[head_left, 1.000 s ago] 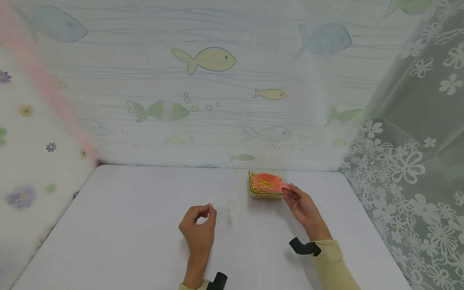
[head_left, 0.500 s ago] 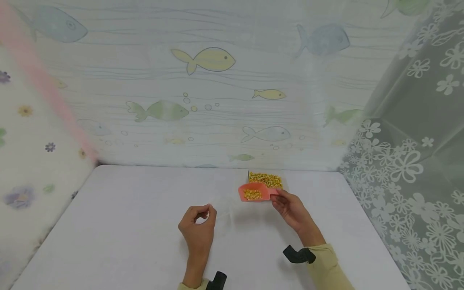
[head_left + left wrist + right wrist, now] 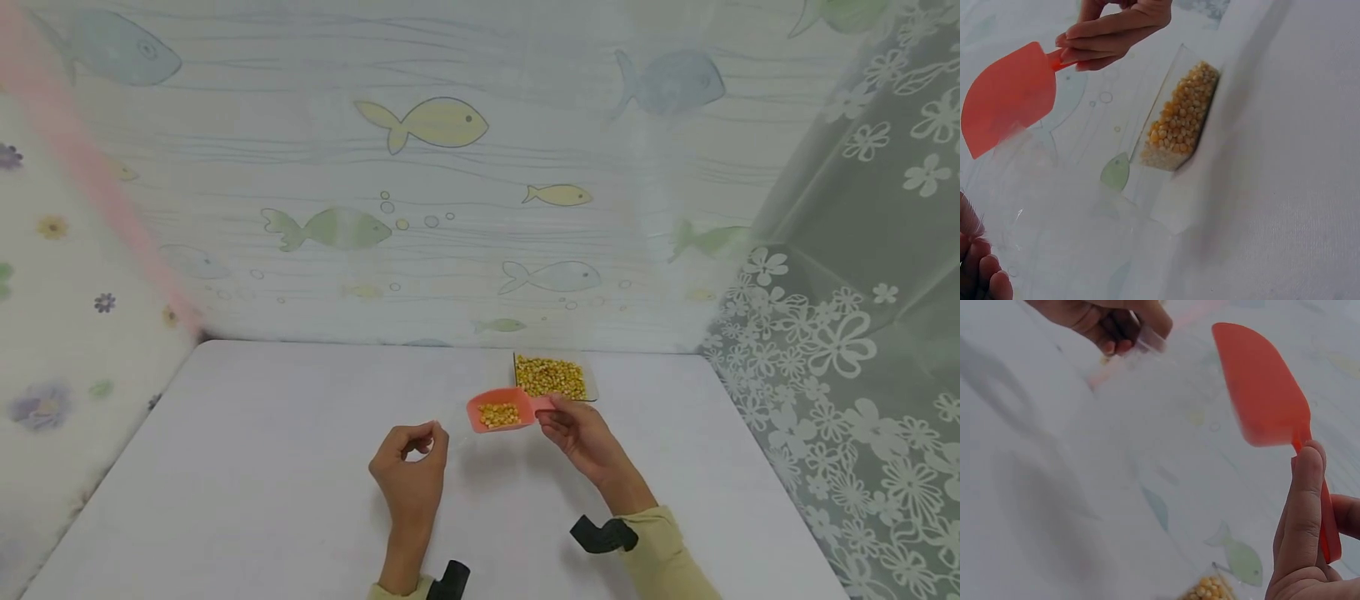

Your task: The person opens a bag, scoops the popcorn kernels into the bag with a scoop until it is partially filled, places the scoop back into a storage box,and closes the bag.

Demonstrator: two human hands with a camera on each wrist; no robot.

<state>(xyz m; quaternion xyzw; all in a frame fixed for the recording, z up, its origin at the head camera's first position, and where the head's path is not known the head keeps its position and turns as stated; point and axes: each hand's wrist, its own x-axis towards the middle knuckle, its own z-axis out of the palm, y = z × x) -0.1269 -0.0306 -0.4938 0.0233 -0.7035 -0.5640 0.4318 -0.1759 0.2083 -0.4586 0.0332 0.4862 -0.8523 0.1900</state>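
Clear plastic bag [image 3: 1072, 212] is pinched in the left hand [image 3: 412, 483], its contents unclear. Farther back on the desk [image 3: 262, 458], a transparent rectangular container [image 3: 1179, 69] holds corn kernels [image 3: 551, 377]. An orange-red scoop [image 3: 1010, 100], bearing more kernels, is raised near the left hand, its handle gripped by the right hand [image 3: 583, 443].

Dim, diffuse greyish light, soft-edged shadows on the counter [image 3: 262, 458] below the scoop [image 3: 498, 412], small glint on clear film [image 3: 1072, 212] in the left wrist view, slight blur in the right.
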